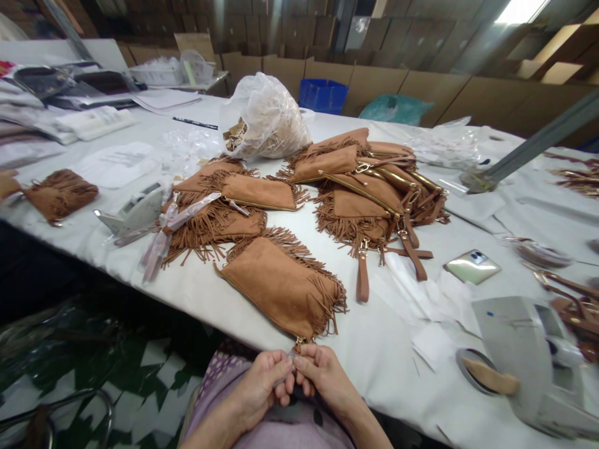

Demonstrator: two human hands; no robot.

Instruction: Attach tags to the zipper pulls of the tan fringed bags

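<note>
A brown suede fringed pouch [276,287] lies flat at the table's front edge, its gold clasp end towards me. My left hand [274,377] and my right hand [318,374] meet just below that clasp, fingertips pinched together. Between them is the pouch's wrist strap [296,350], mostly hidden by the fingers, with a greyish film-like bit showing on it. More fringed pouches [243,190] lie beyond to the left, beside several straps in clear wrap [161,240]. A larger pile of pouches [360,187] with gold zips and hanging wrist straps is at the back right.
A grey tape dispenser [528,355] stands at right, and another dispenser [135,209] at left. A phone [472,267] and white paper sheets [430,296] lie nearby. Behind is a filled plastic bag [266,115]. Another person's hand [8,184] touches a pouch [63,194] far left.
</note>
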